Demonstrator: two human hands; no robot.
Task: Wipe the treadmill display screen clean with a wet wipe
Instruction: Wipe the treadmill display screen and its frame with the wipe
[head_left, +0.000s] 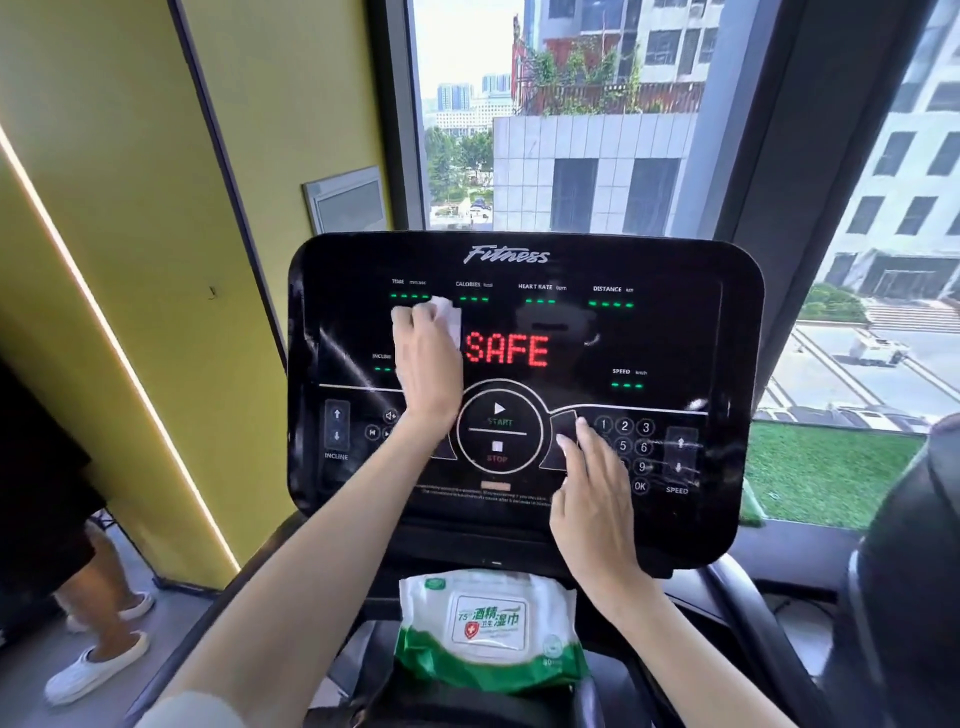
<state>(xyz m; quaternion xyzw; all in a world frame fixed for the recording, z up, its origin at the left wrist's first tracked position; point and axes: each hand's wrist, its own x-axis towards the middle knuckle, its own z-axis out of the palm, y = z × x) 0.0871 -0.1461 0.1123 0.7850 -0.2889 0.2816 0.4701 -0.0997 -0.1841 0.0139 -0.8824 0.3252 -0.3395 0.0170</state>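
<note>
Head view, the only one supplied. I find the glossy black treadmill display screen (524, 332) powered on, with red letters reading SAFE at its centre and green dashes along the top row. My left hand (427, 364) sits at about ten o'clock on the panel, its fingers (410, 318) closed over a crumpled white wet wipe (448, 312), which is pressed against the glass just below the TIME readout. Only the upper right corner of the wipe shows past the knuckles. My right hand (592, 499) lies flat and empty at about four o'clock, its fingers (574, 441) spread and touching the panel just beside the white number keypad (631, 447), holding nothing.

Risks, in my judgement:

1. The console is live. The round START and STOP control (498, 428) sits at six o'clock, between the two hands. A wiping stroke carried downward could press START and set the belt running.
2. The right palm rests partly over the keypad, so leaning weight there could enter a value.
3. The bare right hand may leave fresh marks on glass meant to be cleaned.
4. Streaks and glare already show at the right edge, so missed patches would be hard to judge.

The green and white soft pack of wet wipes (491, 631) lies below the console at six o'clock, well apart from both hands.
</note>
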